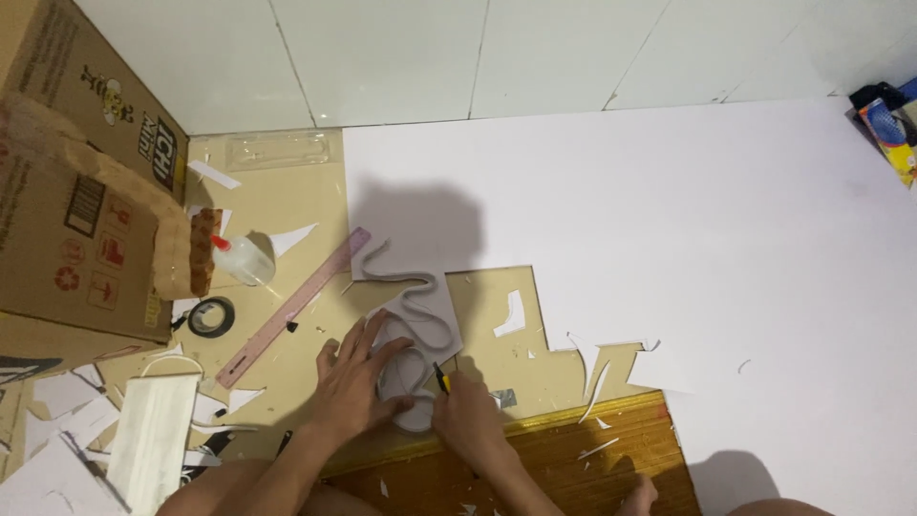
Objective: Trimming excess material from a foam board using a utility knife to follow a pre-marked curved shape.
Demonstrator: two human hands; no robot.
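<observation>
i see my left hand (355, 375) spread flat, pressing down a curvy white foam cutout (420, 320) on the floor, beside the notched edge of the big white foam sheet (669, 220). my right hand (465, 413) is closed, pinching a small yellow-and-black craft knife (440, 379) against the cutout's lower curve. a pink plastic ruler (291, 308) lies just left.

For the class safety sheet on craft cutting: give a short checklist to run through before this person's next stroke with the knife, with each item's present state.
1. Left hand flat on the wavy white cut-out: ok.
2. Right hand grips the knife: ok.
3. Left fingers apart from the blade: cannot tell, they lie close.
4. Blade tip in view: not ok, hidden.
5. Pink ruler away from the cut: ok.
6. Paper scraps off the cutting area: not ok.
</observation>
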